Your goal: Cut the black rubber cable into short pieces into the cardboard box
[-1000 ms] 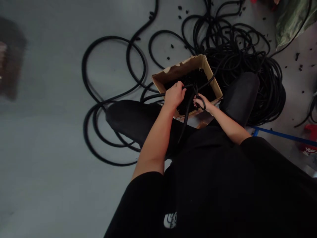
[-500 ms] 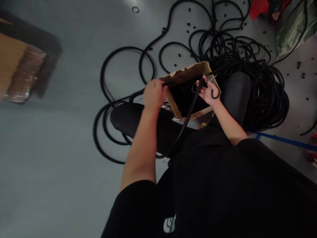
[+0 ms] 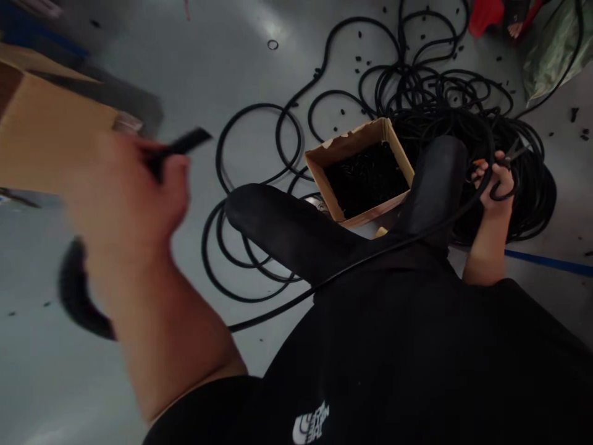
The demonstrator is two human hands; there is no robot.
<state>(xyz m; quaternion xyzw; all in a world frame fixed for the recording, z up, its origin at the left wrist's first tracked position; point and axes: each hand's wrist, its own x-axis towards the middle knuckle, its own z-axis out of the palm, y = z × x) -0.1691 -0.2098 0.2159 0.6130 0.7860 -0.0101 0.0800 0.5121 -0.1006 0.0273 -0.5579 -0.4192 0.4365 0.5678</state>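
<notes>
l hand [image 3: 125, 191], blurred, fingers clamped on hose [image 3: 287, 301] end, up far left. hose spans lap to r hand [image 3: 495, 185], fingers curled round it + scissors [image 3: 512, 153]. step: prob. drawing out a length. next needs hose kept taut.

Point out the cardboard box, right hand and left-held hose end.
Open brown cardboard box [image 3: 352, 139]: head view, far wall.
Right hand [image 3: 493, 190]: head view, its middle.
Black rubber hose [image 3: 188, 142]: head view, end past left hand [image 3: 125, 194].

Black hose [image 3: 273, 308] stretches taut, its blurred end raised at left.
</notes>
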